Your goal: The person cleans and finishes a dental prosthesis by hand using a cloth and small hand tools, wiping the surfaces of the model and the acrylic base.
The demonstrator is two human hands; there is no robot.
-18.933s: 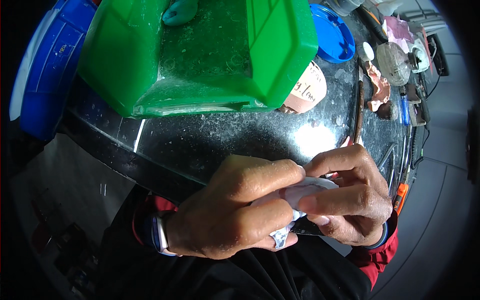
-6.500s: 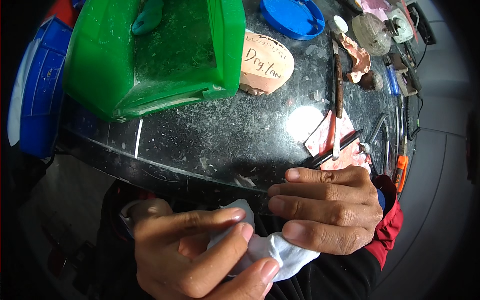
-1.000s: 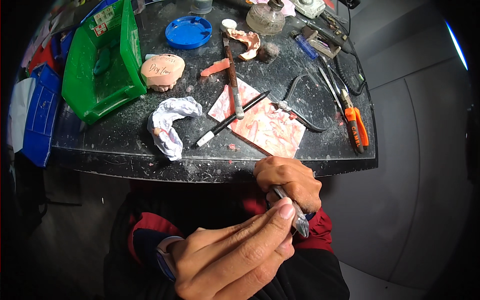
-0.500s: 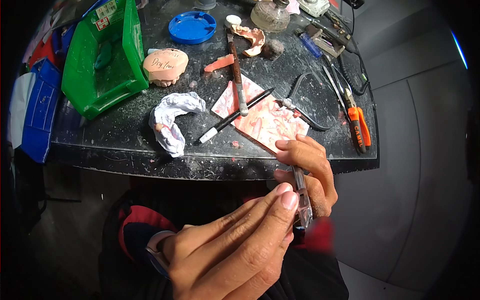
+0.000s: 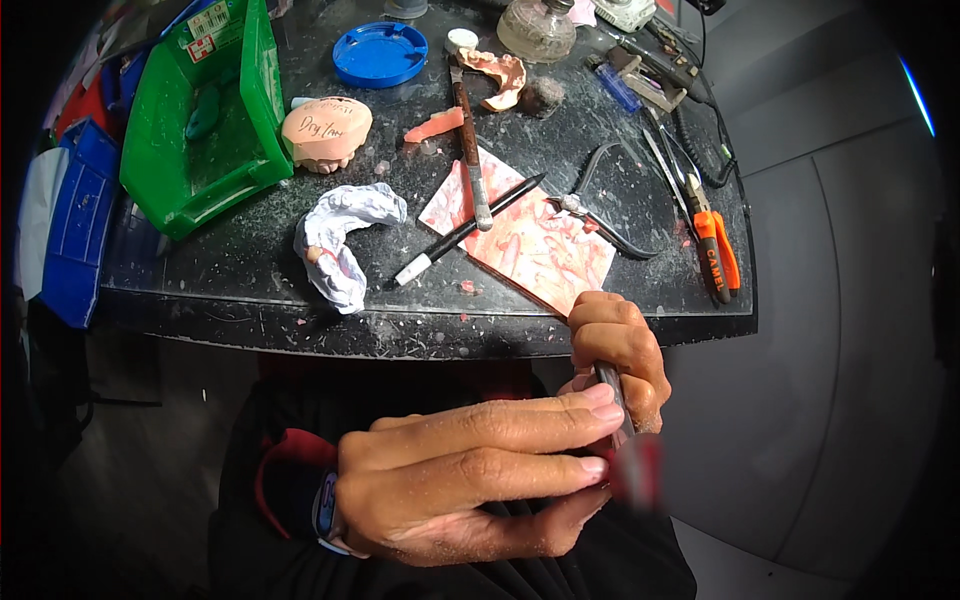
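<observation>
Just in front of the table edge my two hands meet. My right hand [image 5: 622, 345] is closed round a slim metal tool [image 5: 612, 385], its fingers curled; the grip hides much of the tool and its kind. My left hand [image 5: 470, 475], with a watch [image 5: 325, 505] at the wrist, reaches across from the left. Its fingers are closed together against the tool's lower part, and anything pinched there is hidden. A blurred red patch [image 5: 638, 470] covers the area beside the left fingertips.
Behind the hands lies a wax-smeared tile [image 5: 560, 255] bearing a wax knife [image 5: 470, 150] and a black pencil [image 5: 510, 200]. Left are a white dental cast [image 5: 320, 240], pink cast [image 5: 327, 135] and green bin [image 5: 210, 200]. Black-handled pliers [image 5: 620, 240] and orange-handled pliers [image 5: 715, 255] lie right.
My left hand has turned to lie flatter, its fingers pointing more to the right. My right fingers have curled in more, and the tool's lower end is now hidden.
</observation>
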